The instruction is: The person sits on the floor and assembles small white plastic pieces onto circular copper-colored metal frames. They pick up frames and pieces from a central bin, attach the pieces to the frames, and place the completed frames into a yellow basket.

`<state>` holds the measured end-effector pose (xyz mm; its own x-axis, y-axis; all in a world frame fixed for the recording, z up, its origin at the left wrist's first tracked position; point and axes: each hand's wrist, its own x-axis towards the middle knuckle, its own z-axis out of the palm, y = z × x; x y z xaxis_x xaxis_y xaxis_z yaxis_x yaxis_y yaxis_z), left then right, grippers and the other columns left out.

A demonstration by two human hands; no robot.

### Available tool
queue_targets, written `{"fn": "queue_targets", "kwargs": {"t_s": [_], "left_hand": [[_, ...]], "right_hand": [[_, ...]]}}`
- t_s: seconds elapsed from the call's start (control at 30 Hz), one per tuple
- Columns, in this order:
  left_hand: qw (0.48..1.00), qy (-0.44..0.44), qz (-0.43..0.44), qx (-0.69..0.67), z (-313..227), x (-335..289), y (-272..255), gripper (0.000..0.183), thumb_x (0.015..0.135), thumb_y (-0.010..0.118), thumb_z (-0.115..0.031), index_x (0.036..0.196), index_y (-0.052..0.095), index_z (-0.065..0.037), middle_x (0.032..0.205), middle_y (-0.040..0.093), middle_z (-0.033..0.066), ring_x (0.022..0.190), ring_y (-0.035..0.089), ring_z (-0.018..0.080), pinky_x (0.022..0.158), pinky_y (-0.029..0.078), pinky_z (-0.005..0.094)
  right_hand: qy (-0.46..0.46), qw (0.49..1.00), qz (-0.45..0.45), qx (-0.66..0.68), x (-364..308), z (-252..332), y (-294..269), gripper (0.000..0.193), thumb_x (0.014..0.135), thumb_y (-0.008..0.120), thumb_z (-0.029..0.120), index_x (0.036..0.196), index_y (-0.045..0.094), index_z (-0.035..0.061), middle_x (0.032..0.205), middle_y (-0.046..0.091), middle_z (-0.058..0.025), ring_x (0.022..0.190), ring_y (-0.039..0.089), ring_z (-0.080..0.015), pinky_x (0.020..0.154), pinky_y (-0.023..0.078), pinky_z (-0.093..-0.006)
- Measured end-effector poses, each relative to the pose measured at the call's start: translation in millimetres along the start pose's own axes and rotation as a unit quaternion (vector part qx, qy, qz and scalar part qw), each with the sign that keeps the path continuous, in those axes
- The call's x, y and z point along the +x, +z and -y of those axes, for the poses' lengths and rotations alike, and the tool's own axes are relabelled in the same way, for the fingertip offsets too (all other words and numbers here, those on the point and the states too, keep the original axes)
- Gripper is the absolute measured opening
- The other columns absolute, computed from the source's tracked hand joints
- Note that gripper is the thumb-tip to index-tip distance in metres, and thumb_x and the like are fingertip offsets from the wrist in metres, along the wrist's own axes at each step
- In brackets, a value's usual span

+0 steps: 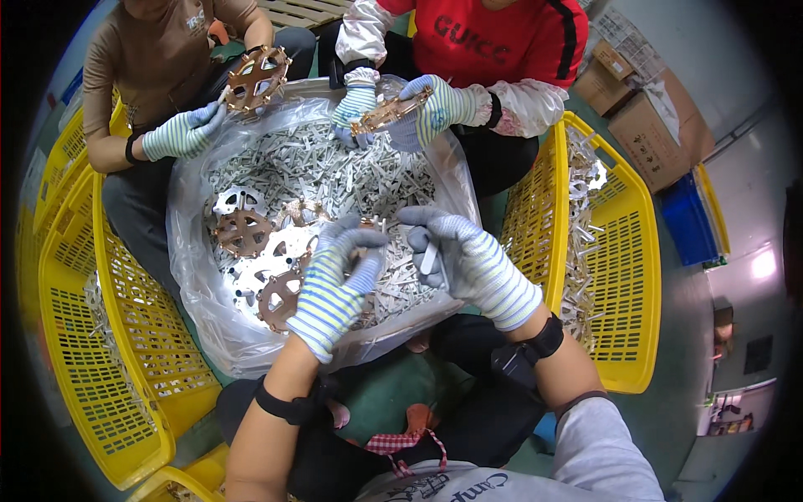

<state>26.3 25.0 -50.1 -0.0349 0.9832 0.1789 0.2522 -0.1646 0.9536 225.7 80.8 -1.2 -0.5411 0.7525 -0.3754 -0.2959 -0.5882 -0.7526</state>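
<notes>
My left hand [339,280], in a striped glove with grey fingers, is curled over the pile in a plastic-lined bin [192,284]. Coppery metal bits [368,222] show just past its fingertips; the hand hides most of what it grips. To the right, my right hand [473,259], gloved alike, is closed on a pale flat metal strip [430,258] that points down. Beneath both hands lie many similar loose strips [318,171]. Left of my left hand are spoked copper-brown discs [242,233] and silvery ones [266,266].
Across the bin, one person holds a copper-brown spoked disc [255,79]; another, in red, holds a similar disc [389,113]. Yellow slatted crates [619,276] with strips flank the bin at right and left [92,368]. Cardboard boxes [648,138] and a blue crate [690,222] stand back right.
</notes>
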Motion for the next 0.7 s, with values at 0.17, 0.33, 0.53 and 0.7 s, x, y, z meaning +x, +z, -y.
{"fn": "queue_targets", "kwargs": {"t_s": [0.17,0.33,0.53,0.7], "left_hand": [[1.000,-0.017,0.013,0.015,-21.0,-8.0,16.4,0.024,0.077,0.077,-0.018,0.092,0.068,-0.002,0.132,0.047,0.0150,0.085,0.055,0.0102,0.075,0.048,0.0259],[1.000,-0.002,-0.021,0.009,-20.7,-4.9,14.4,0.019,0.082,0.074,-0.016,0.086,0.070,0.002,0.127,0.050,0.0139,0.075,0.056,0.0080,0.069,0.048,0.0242],[0.998,-0.026,-0.047,-0.036,-16.3,-0.2,-13.5,0.019,0.079,0.073,-0.015,0.090,0.071,0.000,0.127,0.054,0.0156,0.083,0.061,0.0159,0.077,0.051,0.0297],[0.996,-0.023,-0.032,-0.077,-21.6,-0.9,-11.6,0.018,0.080,0.073,-0.014,0.090,0.071,0.001,0.125,0.055,0.0176,0.082,0.061,0.0133,0.075,0.051,0.0281]], "right_hand": [[-0.021,0.997,-0.060,0.045,-0.4,-13.4,22.4,0.034,0.091,0.049,0.013,0.124,0.053,0.0030,0.083,0.059,0.0009,0.065,0.056,-0.0088,0.058,0.050,-0.0231],[-0.076,0.967,-0.043,-0.238,-6.7,-10.7,22.8,0.030,0.095,0.055,0.018,0.122,0.055,0.0043,0.085,0.058,-0.0044,0.073,0.059,-0.0110,0.066,0.050,-0.0253],[-0.285,0.791,0.007,-0.540,-6.5,-6.4,19.3,0.024,0.091,0.064,0.021,0.105,0.064,0.0014,0.098,0.059,-0.0124,0.092,0.060,-0.0273,0.082,0.047,-0.0360],[-0.160,0.883,-0.012,-0.440,-4.3,-18.2,14.5,0.022,0.091,0.064,0.024,0.097,0.063,0.0027,0.081,0.061,-0.0099,0.076,0.061,-0.0188,0.069,0.047,-0.0322]]}}
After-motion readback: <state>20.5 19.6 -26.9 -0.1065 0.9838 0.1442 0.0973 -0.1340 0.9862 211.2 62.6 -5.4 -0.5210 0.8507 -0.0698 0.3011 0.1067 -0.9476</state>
